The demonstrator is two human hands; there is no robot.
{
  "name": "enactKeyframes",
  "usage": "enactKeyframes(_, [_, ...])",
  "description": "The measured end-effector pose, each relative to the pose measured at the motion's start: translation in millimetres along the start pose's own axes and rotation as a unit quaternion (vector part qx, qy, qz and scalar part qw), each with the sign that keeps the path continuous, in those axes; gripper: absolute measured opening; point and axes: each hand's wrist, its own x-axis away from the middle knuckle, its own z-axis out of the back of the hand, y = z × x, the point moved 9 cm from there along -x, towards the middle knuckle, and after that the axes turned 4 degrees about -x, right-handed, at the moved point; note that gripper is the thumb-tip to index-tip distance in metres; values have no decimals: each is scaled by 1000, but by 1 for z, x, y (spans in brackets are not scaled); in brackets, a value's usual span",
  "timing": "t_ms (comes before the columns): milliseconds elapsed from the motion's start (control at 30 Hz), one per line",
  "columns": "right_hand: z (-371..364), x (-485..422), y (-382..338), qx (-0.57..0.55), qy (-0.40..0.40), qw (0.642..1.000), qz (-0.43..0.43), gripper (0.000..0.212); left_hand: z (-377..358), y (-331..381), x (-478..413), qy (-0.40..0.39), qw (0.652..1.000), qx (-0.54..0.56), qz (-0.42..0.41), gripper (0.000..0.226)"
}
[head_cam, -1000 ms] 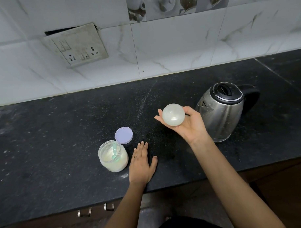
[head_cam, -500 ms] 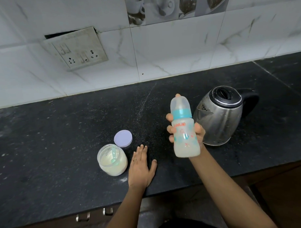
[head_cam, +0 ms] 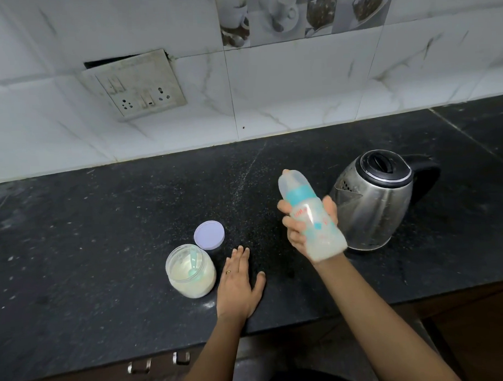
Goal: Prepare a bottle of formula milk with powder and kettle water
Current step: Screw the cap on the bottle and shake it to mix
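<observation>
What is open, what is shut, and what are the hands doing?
Bottle, capped, tilted, milky inside.
Right hand, grips the bottle.
Left hand, flat on the counter.
Powder jar, open, scoop inside.
Jar lid, off, lying beside the jar.
Kettle, upright, lid shut.

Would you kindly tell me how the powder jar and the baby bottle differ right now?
The powder jar stands on the counter; the baby bottle is held tilted in the right hand. The powder jar is open, its lid beside it; the baby bottle is capped. The powder jar is squat; the baby bottle is tall and slim. Both are translucent with whitish contents.
</observation>
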Motion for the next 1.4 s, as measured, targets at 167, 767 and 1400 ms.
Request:
enactKeyframes(167, [1, -5, -7, -50, 55, 995, 71, 84, 1, 1, 0, 2, 1000, -2, 1, 74])
enactKeyframes(767, [4, 0, -6, -148, 103, 981, 66, 100, 2, 1, 0, 7, 1000, 3, 1, 72])
enactKeyframes(1400, [-56, 13, -16, -111, 73, 984, 121, 101, 0, 0, 0, 1, 1000, 2, -1, 71])
